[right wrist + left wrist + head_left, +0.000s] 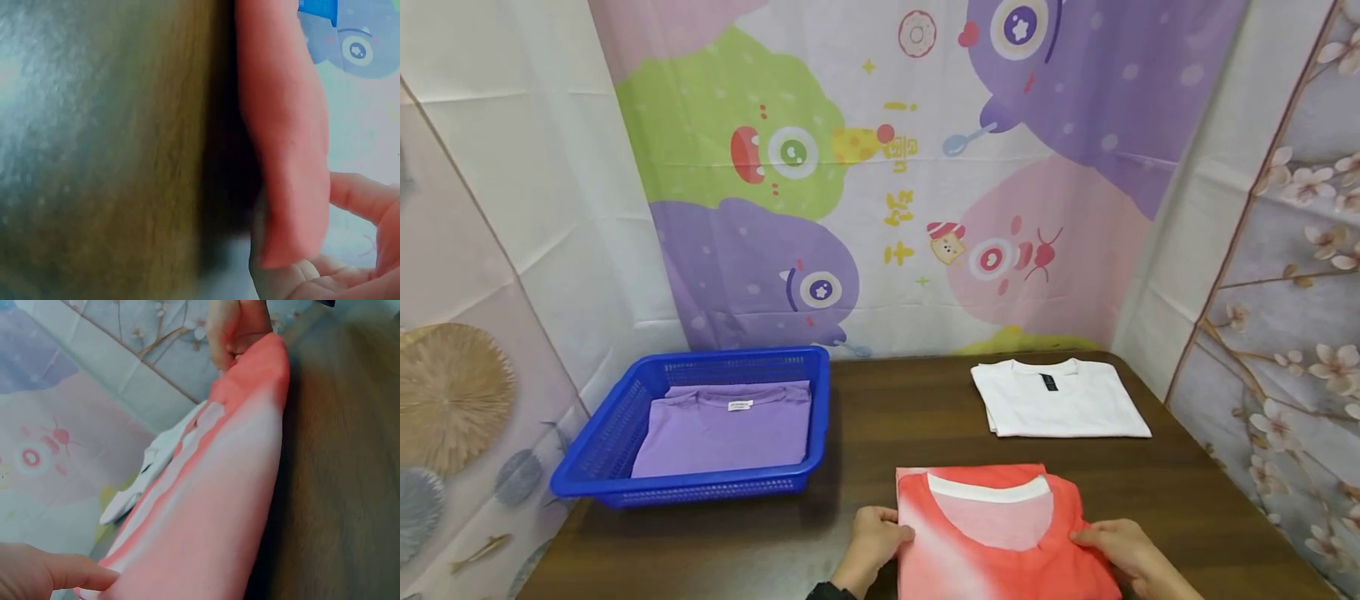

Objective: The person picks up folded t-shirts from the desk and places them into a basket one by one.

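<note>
A folded red and pale pink T-shirt (992, 571) with a white neckband lies at the near side of the table, its collar facing away from me. My left hand (874, 540) pinches its left edge, thumb on top. On the opposite edge my right hand (1122, 550) grips the fabric, and in the right wrist view the fingers go under the folded shirt (284, 125) with the thumb on the other face. The left wrist view shows the shirt (206, 500) stretched between both hands, with a dark gap or shadow along its near edge.
A blue plastic basket (692, 486) stands at the left with folded purple shirts (722, 433) inside. Toward the back right lies a folded white T-shirt (1063, 404) on the brown wooden table (887, 408). A cartoon-print curtain (887, 317) hangs behind the table.
</note>
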### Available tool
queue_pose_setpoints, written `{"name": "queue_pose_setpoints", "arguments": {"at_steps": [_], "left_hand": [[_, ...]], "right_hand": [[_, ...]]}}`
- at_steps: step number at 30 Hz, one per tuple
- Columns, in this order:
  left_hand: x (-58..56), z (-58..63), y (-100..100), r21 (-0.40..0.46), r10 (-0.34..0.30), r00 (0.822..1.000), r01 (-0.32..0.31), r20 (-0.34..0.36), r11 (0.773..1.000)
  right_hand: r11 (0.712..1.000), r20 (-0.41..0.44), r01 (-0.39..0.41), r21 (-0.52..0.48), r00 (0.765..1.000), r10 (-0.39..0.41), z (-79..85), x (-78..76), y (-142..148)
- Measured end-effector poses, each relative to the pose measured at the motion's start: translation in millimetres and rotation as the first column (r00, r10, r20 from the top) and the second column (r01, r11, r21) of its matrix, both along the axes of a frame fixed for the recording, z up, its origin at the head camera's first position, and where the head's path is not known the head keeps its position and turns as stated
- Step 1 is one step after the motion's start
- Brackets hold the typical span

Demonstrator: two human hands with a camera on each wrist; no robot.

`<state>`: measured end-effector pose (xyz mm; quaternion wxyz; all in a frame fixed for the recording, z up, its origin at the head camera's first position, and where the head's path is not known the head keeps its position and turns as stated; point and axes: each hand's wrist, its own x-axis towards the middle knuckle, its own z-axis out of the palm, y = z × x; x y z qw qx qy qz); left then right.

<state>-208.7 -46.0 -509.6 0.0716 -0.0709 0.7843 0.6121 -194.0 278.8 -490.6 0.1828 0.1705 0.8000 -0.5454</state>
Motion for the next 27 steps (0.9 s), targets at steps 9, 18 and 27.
{"name": "queue_pose_setpoints", "arguments": {"at_steps": [9, 18, 27], "left_hand": [[-9.2, 4.0, -3, -0.011, -0.018, 1.0, 0.018, 0.012, 1.0], [-26.3, 6.5, 5, 0.01, 0.014, 0.997, -0.014, 0.072, 1.0], [-25.5, 2.1, -10, -0.075, 0.042, 0.999, -0.041, 0.019, 0.996]], "right_hand": [[0.997, 0.047, 0.063, -0.036, 0.997, -0.061, 1.7, -25.7, -1], [0.993, 0.057, 0.008, -0.122, 0.998, -0.001, 2.5, -48.5, -5], [0.995, 0.017, -0.021, -0.096, 1.0, 0.023, -2.3, -45.4, -25]]}}
